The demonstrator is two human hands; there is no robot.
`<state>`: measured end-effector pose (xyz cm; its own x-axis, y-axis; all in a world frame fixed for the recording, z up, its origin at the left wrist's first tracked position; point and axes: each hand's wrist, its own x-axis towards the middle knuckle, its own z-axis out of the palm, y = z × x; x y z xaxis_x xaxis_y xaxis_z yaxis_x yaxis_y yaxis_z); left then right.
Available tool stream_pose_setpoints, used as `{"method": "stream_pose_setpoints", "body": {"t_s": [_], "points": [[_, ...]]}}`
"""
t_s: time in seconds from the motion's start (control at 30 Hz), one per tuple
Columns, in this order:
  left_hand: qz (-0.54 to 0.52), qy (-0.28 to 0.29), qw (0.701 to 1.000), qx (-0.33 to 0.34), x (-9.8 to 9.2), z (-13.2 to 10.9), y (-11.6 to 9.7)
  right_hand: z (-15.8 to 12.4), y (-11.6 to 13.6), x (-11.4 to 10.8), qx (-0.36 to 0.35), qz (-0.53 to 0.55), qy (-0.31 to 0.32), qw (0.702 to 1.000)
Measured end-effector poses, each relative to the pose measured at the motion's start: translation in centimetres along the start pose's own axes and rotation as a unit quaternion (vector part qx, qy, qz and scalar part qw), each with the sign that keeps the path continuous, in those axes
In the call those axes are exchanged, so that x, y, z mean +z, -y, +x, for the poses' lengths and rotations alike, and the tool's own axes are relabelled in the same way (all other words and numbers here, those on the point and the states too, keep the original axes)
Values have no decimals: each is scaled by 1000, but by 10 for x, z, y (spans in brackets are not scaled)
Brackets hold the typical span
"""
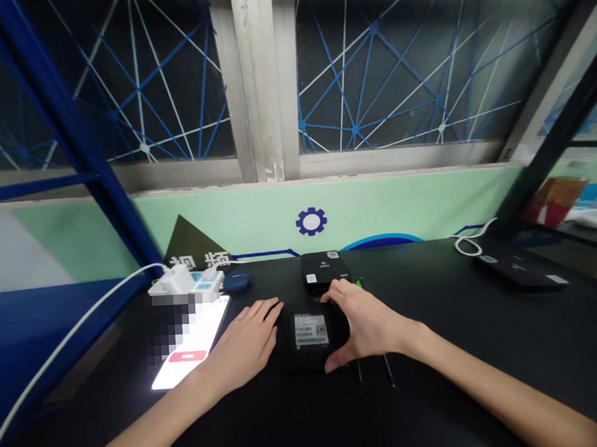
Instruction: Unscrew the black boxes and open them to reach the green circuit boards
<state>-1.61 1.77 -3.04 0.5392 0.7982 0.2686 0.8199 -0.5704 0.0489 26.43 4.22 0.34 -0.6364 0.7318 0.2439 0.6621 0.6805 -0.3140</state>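
Observation:
A small black box (pixel 309 339) with a white label on top lies on the black table (pixel 485 347) in front of me. My right hand (pixel 366 323) grips its right side, fingers over the far edge and thumb at the near corner. My left hand (pixel 249 343) rests against its left side, fingers together and stretched forward. A second black box (pixel 323 270) with a small label sits just behind. Thin black tools (pixel 374 373) lie under my right wrist, and a small green tip (pixel 359 283) shows past my right fingers.
A lit phone (pixel 194 342) lies left of my left hand. Behind it a white power strip (pixel 184 283) with a charger and white cable (pixel 59 349), and a dark blue case (pixel 237 281). A flat black device (pixel 521 265) and white cord (pixel 467 241) sit far right.

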Motion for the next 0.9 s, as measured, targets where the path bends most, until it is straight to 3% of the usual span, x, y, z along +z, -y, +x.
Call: {"method": "stream_pose_setpoints", "body": {"t_s": [0.33,0.63,0.9], "points": [[8,12,1000,-2,-7,3,-5,0,1,-6,17,40,-7,999],[21,12,1000,8,-7,3,-5,0,-7,1,-64,107,-120,985],[-7,3,1000,-12,-4,1,-3,0,-11,3,-151,34,-33,987]]}}
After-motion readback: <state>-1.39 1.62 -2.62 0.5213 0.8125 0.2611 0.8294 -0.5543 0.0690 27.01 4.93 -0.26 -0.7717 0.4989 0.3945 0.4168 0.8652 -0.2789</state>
